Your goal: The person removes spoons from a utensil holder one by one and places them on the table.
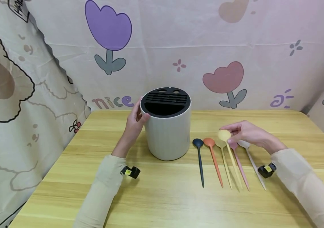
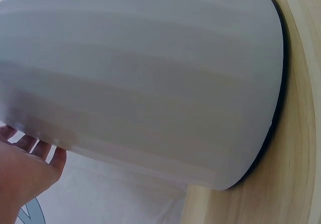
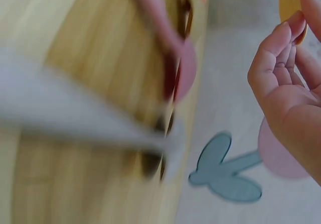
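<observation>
A light grey utensil holder (image 1: pixel 167 136) with a black slotted lid (image 1: pixel 166 109) stands upright on the table. My left hand (image 1: pixel 133 126) rests against its left side, thumb near the rim; in the left wrist view the fingertips touch its wall. My right hand (image 1: pixel 247 134) pinches a yellow spoon (image 1: pixel 224 135) by its bowl, handle slanting down toward the table. Under and beside it lie a dark blue spoon (image 1: pixel 198 143), an orange spoon (image 1: pixel 209 142), a beige spoon (image 1: pixel 224 158), a pink spoon (image 1: pixel 239 164) and a white spoon (image 1: pixel 254 164).
The wooden table (image 1: pixel 162 196) carries everything. Behind it hangs a printed cloth (image 1: pixel 162 38) with flowers, and another printed cloth (image 1: pixel 56 133) drapes down along the left side. The lid has a wide half-round opening, narrow slots and two round holes.
</observation>
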The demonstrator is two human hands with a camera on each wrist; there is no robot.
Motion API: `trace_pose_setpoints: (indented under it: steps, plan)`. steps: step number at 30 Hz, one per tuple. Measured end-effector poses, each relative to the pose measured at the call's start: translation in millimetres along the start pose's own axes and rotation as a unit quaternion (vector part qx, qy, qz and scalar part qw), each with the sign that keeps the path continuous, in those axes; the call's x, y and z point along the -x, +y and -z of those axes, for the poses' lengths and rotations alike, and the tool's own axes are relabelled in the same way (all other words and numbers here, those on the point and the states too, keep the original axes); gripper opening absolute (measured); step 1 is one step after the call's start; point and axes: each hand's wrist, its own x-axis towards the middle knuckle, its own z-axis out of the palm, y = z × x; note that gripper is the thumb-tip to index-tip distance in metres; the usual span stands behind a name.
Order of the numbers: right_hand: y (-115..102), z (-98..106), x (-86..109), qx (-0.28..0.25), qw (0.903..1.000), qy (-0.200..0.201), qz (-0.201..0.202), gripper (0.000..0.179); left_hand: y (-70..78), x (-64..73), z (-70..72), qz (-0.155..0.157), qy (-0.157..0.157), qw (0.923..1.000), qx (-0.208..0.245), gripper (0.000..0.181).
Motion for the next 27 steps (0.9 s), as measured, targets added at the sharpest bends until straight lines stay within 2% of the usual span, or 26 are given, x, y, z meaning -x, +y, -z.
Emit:
trace_pose_setpoints:
  steps: [7,12,19,27]
  plan:
    - [12,22,19.4,0.025,0.9994,0.02,-0.012,0.067,0.8,1.0,0.9,-0.001,0.005,1.0,0.002,0.122]
    - [20,35,32.0,0.043,0.9988,0.014,-0.015,0.065,1.6,1.8,1.3,-0.002,0.006,1.0,0.003,0.123]
    - [39,55,51.9,0.003,0.9999,-0.009,0.014,0.048,2.1,1.5,0.7,-0.007,0.004,1.0,-0.001,0.121]
    - [58,73,63.2,0.002,1.0,-0.004,-0.007,0.05,-0.3,0.8,-2.0,-0.01,0.003,0.9999,0.001,0.122]
